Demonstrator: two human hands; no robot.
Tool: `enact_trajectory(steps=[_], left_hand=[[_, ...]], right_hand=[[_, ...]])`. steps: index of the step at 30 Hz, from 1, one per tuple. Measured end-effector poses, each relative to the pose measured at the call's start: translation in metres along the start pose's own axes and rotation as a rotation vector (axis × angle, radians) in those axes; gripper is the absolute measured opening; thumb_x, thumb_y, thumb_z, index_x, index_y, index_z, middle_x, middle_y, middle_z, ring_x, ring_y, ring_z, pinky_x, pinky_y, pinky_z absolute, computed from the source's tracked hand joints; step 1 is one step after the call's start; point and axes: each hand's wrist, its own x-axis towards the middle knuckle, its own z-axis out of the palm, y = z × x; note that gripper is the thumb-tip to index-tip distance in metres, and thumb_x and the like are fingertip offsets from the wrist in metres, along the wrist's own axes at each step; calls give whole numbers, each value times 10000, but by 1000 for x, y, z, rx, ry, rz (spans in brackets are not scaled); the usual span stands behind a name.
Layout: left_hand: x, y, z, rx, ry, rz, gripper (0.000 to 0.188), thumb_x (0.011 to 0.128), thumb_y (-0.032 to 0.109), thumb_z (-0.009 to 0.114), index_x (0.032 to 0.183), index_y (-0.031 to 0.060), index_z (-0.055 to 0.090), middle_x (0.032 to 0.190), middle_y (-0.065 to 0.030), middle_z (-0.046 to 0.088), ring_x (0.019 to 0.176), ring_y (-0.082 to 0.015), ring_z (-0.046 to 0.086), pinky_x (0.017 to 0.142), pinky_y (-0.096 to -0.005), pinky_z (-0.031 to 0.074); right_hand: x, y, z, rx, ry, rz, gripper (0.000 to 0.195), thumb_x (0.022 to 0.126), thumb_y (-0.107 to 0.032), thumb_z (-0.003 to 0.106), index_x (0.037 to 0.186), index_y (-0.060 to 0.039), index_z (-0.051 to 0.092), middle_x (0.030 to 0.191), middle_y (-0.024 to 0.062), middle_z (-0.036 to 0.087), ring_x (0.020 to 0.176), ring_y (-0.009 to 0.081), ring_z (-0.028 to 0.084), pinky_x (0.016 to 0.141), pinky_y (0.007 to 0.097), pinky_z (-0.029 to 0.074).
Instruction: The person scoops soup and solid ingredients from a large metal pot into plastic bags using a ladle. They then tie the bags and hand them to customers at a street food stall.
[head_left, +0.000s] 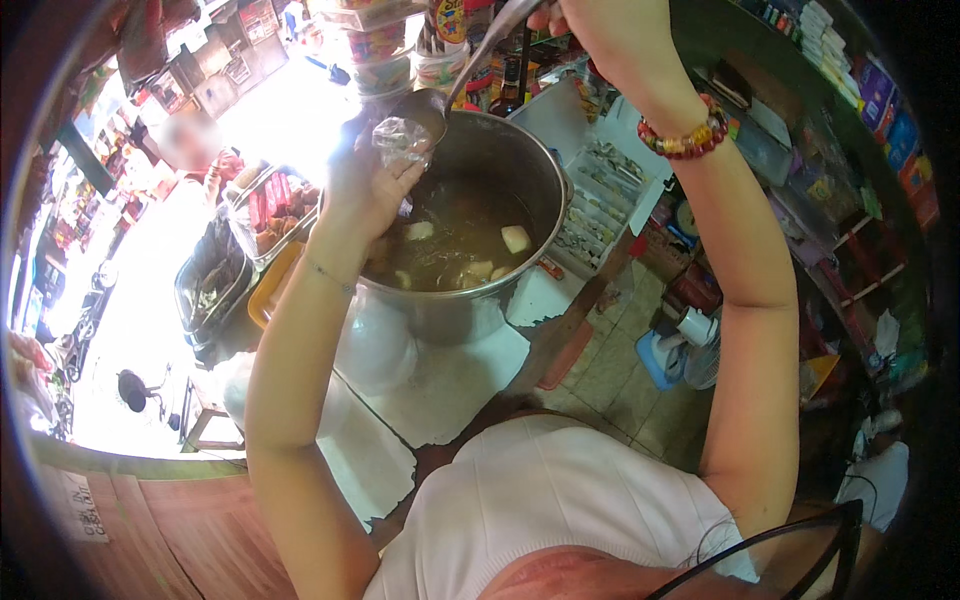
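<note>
My left hand (369, 184) grips a small clear plastic bag (401, 141) above the left rim of a large metal pot (480, 294). Up at the top edge, my right hand (600, 34) has hold of a metal ladle (480, 60) by its handle. The ladle's bowl is right at the bag's mouth; whether liquid is running out of it I cannot tell. Brownish broth (457, 247) fills the lower part of the pot, and several pale chunks (515, 239) float in it. Part of my right hand's fingers is cut off by the frame.
Right of the pot lies an open compartmented coin box (600, 202). To the left are a basket of wrapped and brown food (281, 202), an orange tray (277, 289) and a black-lined bin (214, 277). Candy tubs (379, 71) stand behind. A person (191, 150) is beyond, at left.
</note>
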Motion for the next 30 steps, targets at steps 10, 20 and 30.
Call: enact_trajectory(steps=[10, 20, 30], left_hand=[[14, 8, -13, -177, -8, -36, 862, 862, 441, 550, 1540, 167, 94, 1478, -158, 258, 1204, -386, 466, 1086, -476, 318], [-2, 11, -13, 35, 173, -80, 762, 860, 510, 483, 1472, 99, 291, 1375, -102, 440, 1190, -310, 459, 1083, -514, 211], [-11, 25, -29, 122, 282, -134, 498, 873, 518, 494, 1263, 208, 479, 1136, -21, 547, 924, -206, 484, 780, -411, 326]], right_hand=[[-75, -43, -12, -277, -806, -808, 175, 720, 26, 706, 796, -28, 558, 822, 134, 638, 653, 250, 612, 543, 319, 508], [-143, 72, -26, -315, -595, -391, 156, 829, -142, 697, 751, -94, 571, 666, 15, 574, 549, 161, 566, 485, 296, 445], [-83, 85, -62, 163, 281, 558, 129, 915, -162, 606, 847, -61, 563, 683, 67, 634, 507, 138, 600, 396, 260, 447]])
